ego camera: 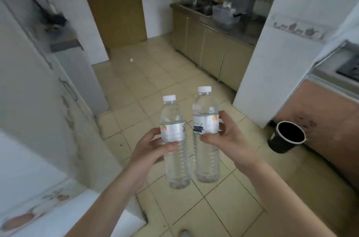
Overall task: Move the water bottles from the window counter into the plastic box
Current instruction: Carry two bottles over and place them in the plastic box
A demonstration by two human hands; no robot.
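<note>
Bottles are carried in the air above the tiled floor [171, 73] of a narrow kitchen, white walls on both sides and a brown door [112, 3] at the far end. Beige cabinets [209, 46] run along the right beneath a cluttered counter [223, 15]. A black bin [285, 137] stands open by the right wall. The left hand [149, 151] is wrapped around one upright bottle [174, 139]; the right hand [229, 137] clasps the other bottle [206, 132], just beside it.

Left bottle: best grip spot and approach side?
Grip the left bottle at the label band, from its left, as the left hand does. It is upright, and the band is smoother than the ribbed lower body; the right bottle crowds the other side.
</note>
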